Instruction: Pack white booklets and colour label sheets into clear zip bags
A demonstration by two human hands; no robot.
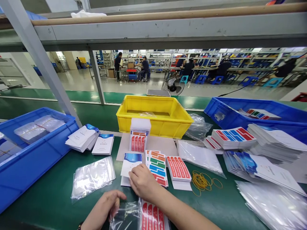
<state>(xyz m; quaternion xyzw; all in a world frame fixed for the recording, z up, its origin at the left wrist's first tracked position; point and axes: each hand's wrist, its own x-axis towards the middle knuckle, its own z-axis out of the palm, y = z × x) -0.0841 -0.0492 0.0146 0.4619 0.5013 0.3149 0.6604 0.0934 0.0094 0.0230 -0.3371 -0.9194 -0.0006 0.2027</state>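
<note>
My right hand reaches forward, fingers bent over the right lower edge of a white booklet with a blue top band. Another sheet shows beneath that booklet. My left hand is at the near edge, curled at the side of a clear plastic bag, its index finger pointing outward. Beside that bag, partly under my right forearm, lies a red-and-white sticker sheet. Right of my right hand are multicoloured sticker sheets and a stack of red sticker cards.
Clear bags and booklet stacks lie left, near a blue bin. Ahead stand a card holder and yellow bin. Rubber bands, more stacks and another blue bin are right. People work beyond.
</note>
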